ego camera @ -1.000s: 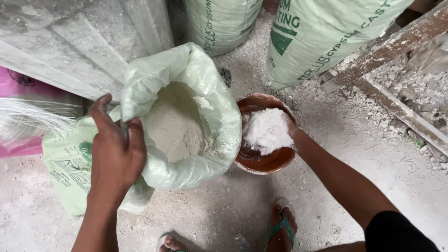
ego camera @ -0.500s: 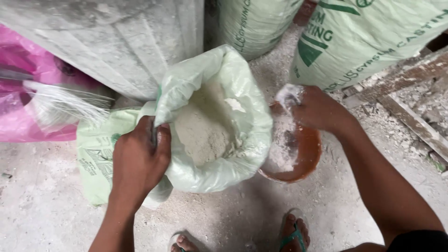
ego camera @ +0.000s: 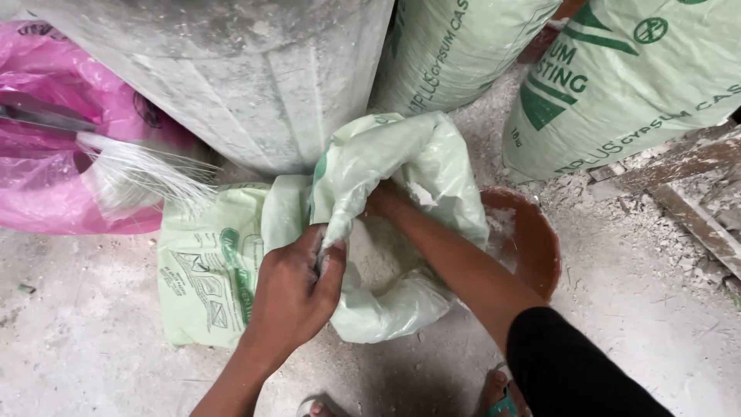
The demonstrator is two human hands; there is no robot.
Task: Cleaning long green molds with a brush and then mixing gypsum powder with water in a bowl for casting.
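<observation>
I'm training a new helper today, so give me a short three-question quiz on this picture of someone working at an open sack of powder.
1. True or false: the left hand grips the rim of the pale green plastic sack.
2. Where is the right hand? A) on the round brown bowl B) inside the sack, hidden C) on the pink plastic bag
3. What kind of floor does the sack sit on?

Key: 1 true. 2 B. 3 dusty grey concrete.
</observation>
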